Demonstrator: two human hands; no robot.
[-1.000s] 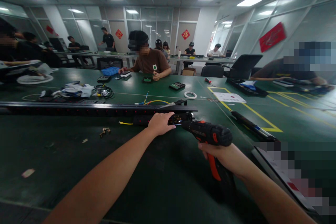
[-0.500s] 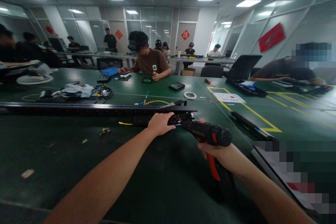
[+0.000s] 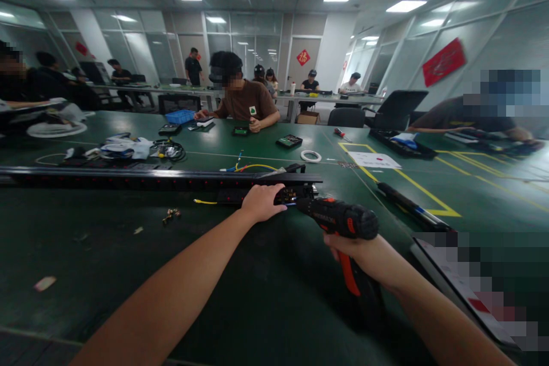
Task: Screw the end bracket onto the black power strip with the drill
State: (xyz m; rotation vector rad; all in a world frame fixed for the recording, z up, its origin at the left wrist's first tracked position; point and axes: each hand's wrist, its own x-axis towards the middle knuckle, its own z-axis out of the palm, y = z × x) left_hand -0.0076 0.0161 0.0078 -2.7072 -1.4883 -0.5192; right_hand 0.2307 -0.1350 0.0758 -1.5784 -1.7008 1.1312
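A long black power strip housing point(image 3: 128, 178) lies across the green table point(image 3: 266, 286). My left hand point(image 3: 261, 202) rests closed on its open right end, fingers pressing a small part point(image 3: 295, 193) with coloured wires. My right hand point(image 3: 364, 254) grips the handle of a black and orange cordless screwdriver point(image 3: 343, 220), whose tip points left into that end, right beside my left fingers. A yellow wire point(image 3: 203, 202) sticks out just left of my left hand.
Several loose screws point(image 3: 171, 215) lie left of my hand. A black tube point(image 3: 407, 206), white tape roll point(image 3: 311, 155), cable bundle point(image 3: 169, 150) and yellow floor-style marking point(image 3: 412, 180) sit farther out. A person in a brown shirt point(image 3: 246, 100) sits opposite; others work behind.
My hands and the screwdriver have stayed in place. A person at the back of the room has walked to the right.
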